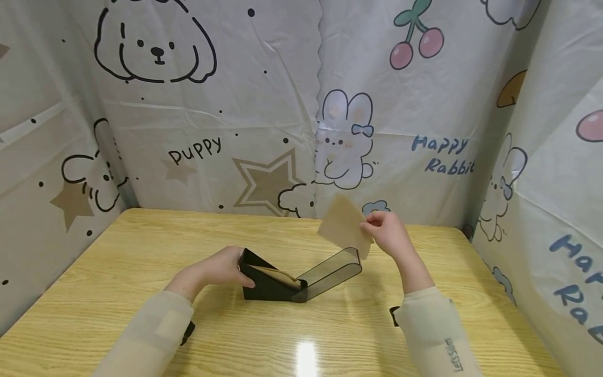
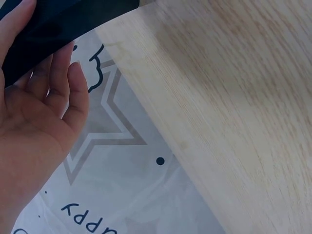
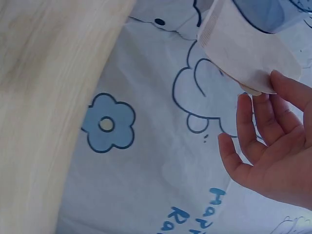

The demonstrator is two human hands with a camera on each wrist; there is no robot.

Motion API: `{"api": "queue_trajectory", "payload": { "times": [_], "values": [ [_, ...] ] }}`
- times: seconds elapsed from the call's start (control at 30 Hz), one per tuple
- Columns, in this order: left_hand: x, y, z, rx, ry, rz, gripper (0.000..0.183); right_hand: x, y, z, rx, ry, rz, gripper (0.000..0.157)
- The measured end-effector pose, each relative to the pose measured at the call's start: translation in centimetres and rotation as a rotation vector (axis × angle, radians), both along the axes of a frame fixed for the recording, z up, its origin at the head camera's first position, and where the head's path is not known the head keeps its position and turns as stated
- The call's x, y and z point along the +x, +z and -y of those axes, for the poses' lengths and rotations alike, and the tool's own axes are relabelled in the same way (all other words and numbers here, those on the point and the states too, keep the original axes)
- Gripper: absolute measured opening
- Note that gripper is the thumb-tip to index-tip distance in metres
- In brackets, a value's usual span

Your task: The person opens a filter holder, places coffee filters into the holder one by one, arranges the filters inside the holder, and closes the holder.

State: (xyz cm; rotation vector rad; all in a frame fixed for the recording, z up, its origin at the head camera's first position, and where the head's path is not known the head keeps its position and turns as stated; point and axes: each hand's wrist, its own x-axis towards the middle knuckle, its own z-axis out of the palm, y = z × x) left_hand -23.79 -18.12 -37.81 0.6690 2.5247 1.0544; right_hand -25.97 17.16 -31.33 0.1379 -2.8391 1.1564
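Note:
In the head view my left hand point(image 1: 225, 268) grips the back end of a black box point(image 1: 270, 287), thumb on the near side. Its hinged see-through lid point(image 1: 330, 272) is swung out to the right. Tan paper filters point(image 1: 273, 272) lie inside the box, partly hidden by its walls. My right hand point(image 1: 387, 233) pinches the edge of one tan coffee filter point(image 1: 343, 222), held up above the lid's end. The right wrist view shows this filter point(image 3: 248, 48) between thumb and fingers, with a crimped seam along one side.
The box is over a light wood-grain table point(image 1: 226, 335). A printed cloth point(image 1: 264, 104) with cartoon drawings hangs behind the table and on both sides. Dark straps point(image 1: 187, 333) show by both sleeves.

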Motion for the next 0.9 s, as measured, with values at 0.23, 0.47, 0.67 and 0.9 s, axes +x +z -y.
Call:
{"api": "queue_trajectory", "payload": {
  "times": [0.23,0.47,0.67,0.9],
  "values": [
    [0.0,0.0,-0.1,0.004,-0.004,0.006,0.026,0.8,1.4,0.6,-0.031,0.008,-0.066,0.023],
    [-0.1,0.1,-0.3,0.002,-0.004,0.025,0.022,1.5,2.2,1.5,-0.05,0.046,-0.075,0.022],
    [-0.1,0.2,-0.3,0.004,-0.006,0.026,0.024,1.9,2.3,2.3,0.0,0.08,-0.095,0.021],
    [-0.2,0.1,-0.3,-0.003,-0.015,0.014,0.024,2.4,2.1,3.7,0.027,0.121,-0.079,0.019]
  ]
}}
